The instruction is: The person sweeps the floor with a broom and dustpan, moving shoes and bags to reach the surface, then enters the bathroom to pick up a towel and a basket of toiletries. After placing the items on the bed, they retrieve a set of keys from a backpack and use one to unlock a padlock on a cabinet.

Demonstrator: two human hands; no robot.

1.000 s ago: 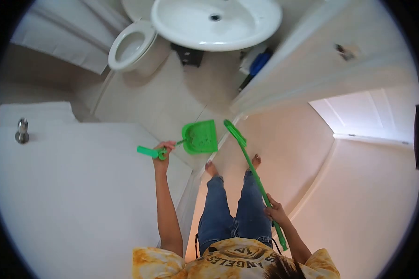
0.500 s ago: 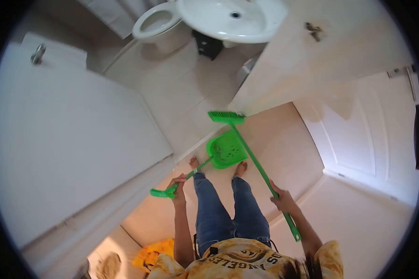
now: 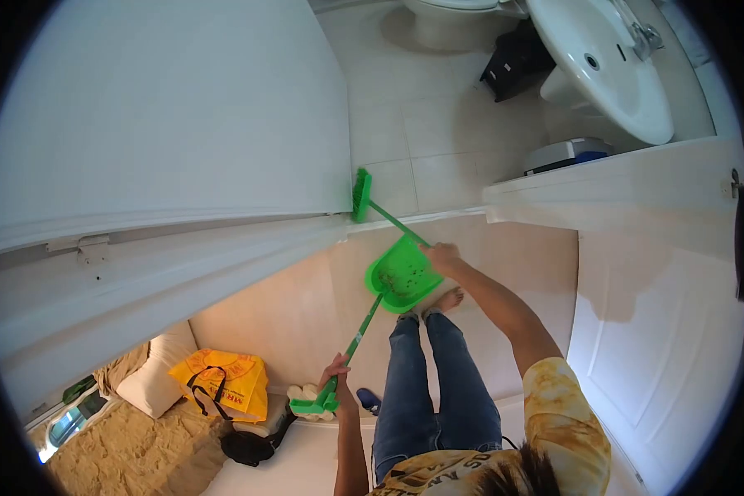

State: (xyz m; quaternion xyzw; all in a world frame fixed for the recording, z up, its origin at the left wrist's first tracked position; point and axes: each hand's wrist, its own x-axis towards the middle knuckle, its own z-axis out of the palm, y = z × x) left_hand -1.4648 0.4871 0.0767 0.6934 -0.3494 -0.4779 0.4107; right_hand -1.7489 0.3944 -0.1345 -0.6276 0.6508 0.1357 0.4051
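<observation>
My left hand [image 3: 336, 376] is closed round the handle of a green dustpan [image 3: 403, 277], near its grip end. Bits of dirt lie in the pan, which is at floor level by my feet. With my right hand [image 3: 444, 255] I grip the stick of a green broom [image 3: 399, 223]. The broom's bristle head [image 3: 361, 196] is at the bathroom threshold, against the edge of the white door on the left. The broom stick passes over the far rim of the dustpan.
Beyond the threshold are a toilet [image 3: 459, 23], a black bin [image 3: 517, 62], a sink [image 3: 608, 70] and a grey and blue box [image 3: 566, 155]. A white door [image 3: 661, 331] stands right. At lower left are a yellow bag [image 3: 223, 382] and a bed [image 3: 132, 450].
The broom head has swung left to the door edge, and my right hand has moved forward and left over the pan. My view has turned, bringing the bed and yellow bag into sight.
</observation>
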